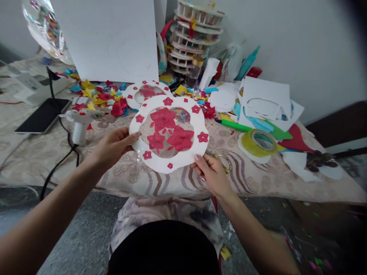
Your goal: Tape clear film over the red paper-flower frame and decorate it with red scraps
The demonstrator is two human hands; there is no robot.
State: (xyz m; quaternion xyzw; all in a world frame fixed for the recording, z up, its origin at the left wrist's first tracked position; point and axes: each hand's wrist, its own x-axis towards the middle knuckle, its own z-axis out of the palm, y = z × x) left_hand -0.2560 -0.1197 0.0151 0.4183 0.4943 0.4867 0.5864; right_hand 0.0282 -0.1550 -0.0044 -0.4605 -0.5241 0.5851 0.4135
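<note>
Between my two hands I hold up a white scalloped paper frame [134, 127] with a clear window, tilted toward me. Red paper flowers show in its window, and small red flowers dot its rim. My left hand [119, 143] pinches the left edge, thumb on top. Closed on the lower right edge is my right hand [210, 172], its thumb also on the front. Another white frame [130, 97] with red flowers lies just behind, partly covered. Beside my right hand, a pair of scissors [228, 163] shows only its gold-coloured handle.
A white glue gun [80, 126] with a black cord and a phone [43, 116] lie at left. Coloured paper scraps [100, 95] spread behind. At right are a yellow tape roll [256, 143], green pen [235, 125] and white cutouts. A tiered white stand [196, 34] rises at the back.
</note>
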